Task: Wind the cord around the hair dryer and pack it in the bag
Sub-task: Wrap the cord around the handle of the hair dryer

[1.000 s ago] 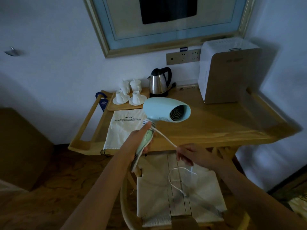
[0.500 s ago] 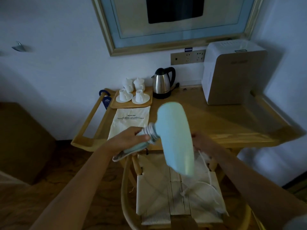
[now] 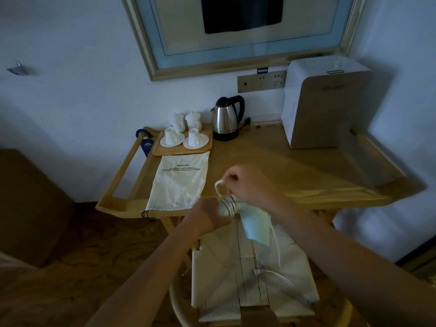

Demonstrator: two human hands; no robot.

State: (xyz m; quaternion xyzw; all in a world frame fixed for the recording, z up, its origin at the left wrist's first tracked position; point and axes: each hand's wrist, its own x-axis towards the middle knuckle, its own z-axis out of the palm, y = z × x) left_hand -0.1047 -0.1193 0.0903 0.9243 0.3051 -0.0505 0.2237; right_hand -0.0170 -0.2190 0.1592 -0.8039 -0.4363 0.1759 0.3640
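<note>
My left hand [image 3: 207, 215] grips the handle of the pale blue hair dryer [image 3: 256, 225], whose body hangs down over the chair. Several turns of the white cord [image 3: 227, 204] sit around the handle beside that hand. My right hand [image 3: 247, 182] pinches a loop of the cord just above the coils. The loose end of the cord [image 3: 276, 241] trails down onto the chair seat. The white drawstring bag [image 3: 179, 182] lies flat on the wooden table, left of my hands.
A steel kettle [image 3: 226, 119] and a wooden tray of white cups [image 3: 186, 135] stand at the table's [image 3: 306, 180] back. A white box-shaped appliance [image 3: 323, 102] is at the back right. A woven chair seat [image 3: 250, 279] lies below my hands.
The dryer has swung from nozzle-right to hanging downward. My right hand rose from below the table edge to above the handle, carrying the cord. More turns lie around the handle.
</note>
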